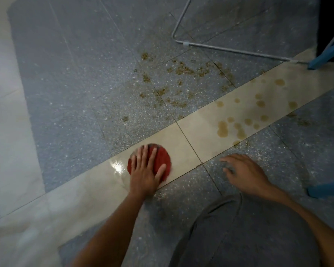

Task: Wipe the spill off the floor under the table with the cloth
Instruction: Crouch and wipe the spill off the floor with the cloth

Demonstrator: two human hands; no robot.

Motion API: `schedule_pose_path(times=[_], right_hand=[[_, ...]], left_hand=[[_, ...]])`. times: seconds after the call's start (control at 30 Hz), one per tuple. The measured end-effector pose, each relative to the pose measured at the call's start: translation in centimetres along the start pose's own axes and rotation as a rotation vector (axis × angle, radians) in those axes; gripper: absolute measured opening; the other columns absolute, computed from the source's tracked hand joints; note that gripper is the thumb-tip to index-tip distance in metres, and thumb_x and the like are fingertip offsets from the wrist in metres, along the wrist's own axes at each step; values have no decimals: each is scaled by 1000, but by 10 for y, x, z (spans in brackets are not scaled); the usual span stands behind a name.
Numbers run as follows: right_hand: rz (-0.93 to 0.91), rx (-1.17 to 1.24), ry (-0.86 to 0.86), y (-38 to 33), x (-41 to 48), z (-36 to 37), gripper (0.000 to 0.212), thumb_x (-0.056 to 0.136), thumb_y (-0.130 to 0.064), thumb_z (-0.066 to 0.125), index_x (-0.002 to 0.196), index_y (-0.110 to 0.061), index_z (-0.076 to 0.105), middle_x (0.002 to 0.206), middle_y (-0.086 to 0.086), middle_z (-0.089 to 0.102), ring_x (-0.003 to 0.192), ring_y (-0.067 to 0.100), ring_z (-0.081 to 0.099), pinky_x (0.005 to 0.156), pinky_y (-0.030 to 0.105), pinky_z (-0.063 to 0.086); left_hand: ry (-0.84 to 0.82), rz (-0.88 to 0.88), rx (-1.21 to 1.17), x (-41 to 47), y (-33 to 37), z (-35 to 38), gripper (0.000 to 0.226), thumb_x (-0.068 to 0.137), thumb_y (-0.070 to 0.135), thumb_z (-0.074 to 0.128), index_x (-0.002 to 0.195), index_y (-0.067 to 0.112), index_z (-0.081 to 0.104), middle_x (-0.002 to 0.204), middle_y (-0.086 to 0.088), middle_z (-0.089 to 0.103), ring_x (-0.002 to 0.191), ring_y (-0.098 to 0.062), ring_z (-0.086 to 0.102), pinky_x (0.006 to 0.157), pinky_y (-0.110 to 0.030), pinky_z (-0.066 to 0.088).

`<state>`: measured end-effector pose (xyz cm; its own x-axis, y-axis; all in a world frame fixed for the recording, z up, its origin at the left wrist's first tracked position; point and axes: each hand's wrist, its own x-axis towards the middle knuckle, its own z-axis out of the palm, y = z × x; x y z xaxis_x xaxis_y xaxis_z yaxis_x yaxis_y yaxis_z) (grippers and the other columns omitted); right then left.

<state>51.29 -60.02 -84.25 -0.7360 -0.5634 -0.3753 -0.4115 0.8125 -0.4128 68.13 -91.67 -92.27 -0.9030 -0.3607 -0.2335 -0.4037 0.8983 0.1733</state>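
Low in the head view, at about 6 o'clock of the picture, the left hand (145,171) lies flat on the red cloth (163,158), fingers straight and spread, pressing it onto the beige tile strip (193,132) of the floor. A wet sheen (117,165) shows just beside the cloth at its 9 o'clock. The right hand (245,171) is at the cloth's 3 o'clock, apart from it, fingers spread and slightly bent with the tips on the grey speckled tile (75,83); it holds nothing. The spill (183,71) lies from 12 to 2 o'clock of the cloth, well apart: brown blotches on grey tile and round drops on the beige strip. A grey metal frame (229,49) and a blue leg (325,54) stand at the picture's 1 o'clock.
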Motion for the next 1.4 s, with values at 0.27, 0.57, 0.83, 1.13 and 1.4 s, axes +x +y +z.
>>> schedule_pose_path(times=[0.27,0.57,0.83,1.13,1.4], right_hand=[[-92,-14,-20,-39,20,7,40,95,-29,60,135,-29,60,136,-7,60,122,17,51,99,34,46],[-22,10,7,-30,24,-3,35,95,-31,62,131,-33,62,134,-9,61,123,19,50,96,34,46],[112,6,47,0,5,-10,39,93,-33,63,132,-35,60,136,-10,60,124,17,51,103,35,46],[275,129,127,63,-23,-16,39,95,-29,61,134,-31,60,135,-6,61,123,20,53,101,37,48],[367,214,184,74,-35,-12,42,93,-31,60,135,-29,58,135,-4,61,125,20,52,104,36,47]], left_hand=[[-84,365,-21,-65,72,30,72,109,65,30,170,32,10,178,-2,-7,164,-26,-10,129,-61,12],[21,-373,-113,19,-46,-10,85,98,77,19,170,33,9,178,-9,-1,163,-37,-3,129,-64,-1],[-29,266,-48,55,159,19,74,108,68,20,170,29,10,177,-10,-8,162,-37,-14,129,-64,2],[-61,623,113,-15,62,21,71,106,69,37,168,38,20,178,1,6,164,-31,13,132,-51,2],[74,-113,-125,62,207,34,78,108,61,25,169,14,14,175,-25,4,161,-47,1,129,-65,7]])
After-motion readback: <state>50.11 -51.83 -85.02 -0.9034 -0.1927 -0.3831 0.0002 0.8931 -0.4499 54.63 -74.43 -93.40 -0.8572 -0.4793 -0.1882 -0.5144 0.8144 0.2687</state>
